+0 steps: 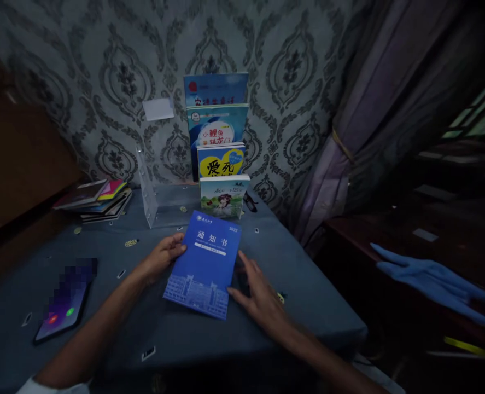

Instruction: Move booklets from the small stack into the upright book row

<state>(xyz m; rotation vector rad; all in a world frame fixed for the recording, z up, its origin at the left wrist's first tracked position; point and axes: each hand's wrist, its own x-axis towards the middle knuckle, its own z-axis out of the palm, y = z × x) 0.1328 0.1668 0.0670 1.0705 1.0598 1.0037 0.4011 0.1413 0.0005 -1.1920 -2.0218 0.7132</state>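
**Hands on blue booklet**

Blue booklet (206, 265) lay flat on worktop (144, 328), before acrylic stand (160, 200) of books (218, 158). Left hand (164, 256) gripped its left edge; right hand (258, 295) lay open, fingers touching right edge. Phone (64, 303) far left.

The phone (64, 303) screen is blurred out, so its top part can't be read. Each book in the clear stand (154, 200) hides the bottom of the book behind it, e.g. the yellow-heart book (221, 158). The blue booklet (204, 262) hides the left hand (164, 256) fingertips. Both arms are cut off at the bottom edge. The dark thing (250, 202) by the stand is too small to tell.
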